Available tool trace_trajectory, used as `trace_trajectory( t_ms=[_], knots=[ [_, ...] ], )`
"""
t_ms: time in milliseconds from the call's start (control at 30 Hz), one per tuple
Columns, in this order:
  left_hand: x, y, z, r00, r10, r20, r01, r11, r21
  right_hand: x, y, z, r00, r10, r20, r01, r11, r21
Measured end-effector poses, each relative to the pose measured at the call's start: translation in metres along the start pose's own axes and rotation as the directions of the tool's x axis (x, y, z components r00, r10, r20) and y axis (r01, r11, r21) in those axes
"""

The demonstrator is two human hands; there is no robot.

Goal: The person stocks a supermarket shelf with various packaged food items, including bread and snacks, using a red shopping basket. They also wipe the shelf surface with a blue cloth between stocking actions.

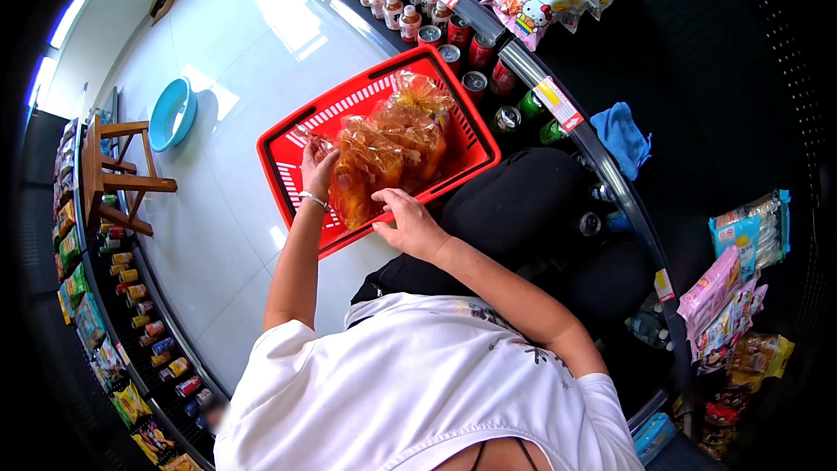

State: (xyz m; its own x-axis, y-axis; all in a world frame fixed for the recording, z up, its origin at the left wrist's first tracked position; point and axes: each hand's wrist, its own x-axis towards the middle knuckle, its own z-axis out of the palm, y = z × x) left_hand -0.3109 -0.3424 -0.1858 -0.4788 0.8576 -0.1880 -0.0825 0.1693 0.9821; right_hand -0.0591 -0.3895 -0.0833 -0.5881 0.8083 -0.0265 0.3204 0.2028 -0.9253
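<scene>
A red plastic shopping basket (418, 199) sits in front of my knees. Inside lie several packages wrapped in clear orange-tinted film (386, 150), with orange and yellow contents that I cannot make out. At the left end of these packages, my left hand (318, 170) touches the crinkled film; whether its fingers grip it is hard to tell. My right hand (413, 222) hovers over the basket's near side, fingers apart and nothing in them. A silver bangle (314, 199) circles my left wrist.
Drink cans (474, 82) and small bottles (392, 11) line the shelf beside the basket. Snack bags (533, 0) and a blue cloth (621, 137) lie on the shelf above. Left, a wooden stool (118, 176) and blue basin (173, 114) stand near another stocked shelf (134, 294).
</scene>
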Motion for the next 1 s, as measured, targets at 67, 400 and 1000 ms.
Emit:
trace_trajectory(
  t_ms=[67,400,1000],
  knots=[
    [0.005,-0.007,-0.004,0.997,0.032,-0.075,-0.019,0.986,0.166,-0.005,-0.002,0.001,1.0,-0.018,-0.018,0.017,1.0,-0.022],
    [-0.138,0.295,0.152,0.656,0.591,0.469,-0.419,0.803,-0.425,-0.01,0.002,0.026,0.992,-0.073,-0.1,0.071,0.997,-0.025],
    [-0.332,0.419,0.235,-0.3,0.825,0.479,0.107,0.528,-0.842,-0.047,-0.041,0.048,0.918,-0.386,-0.094,0.387,0.922,-0.006]
  ],
)
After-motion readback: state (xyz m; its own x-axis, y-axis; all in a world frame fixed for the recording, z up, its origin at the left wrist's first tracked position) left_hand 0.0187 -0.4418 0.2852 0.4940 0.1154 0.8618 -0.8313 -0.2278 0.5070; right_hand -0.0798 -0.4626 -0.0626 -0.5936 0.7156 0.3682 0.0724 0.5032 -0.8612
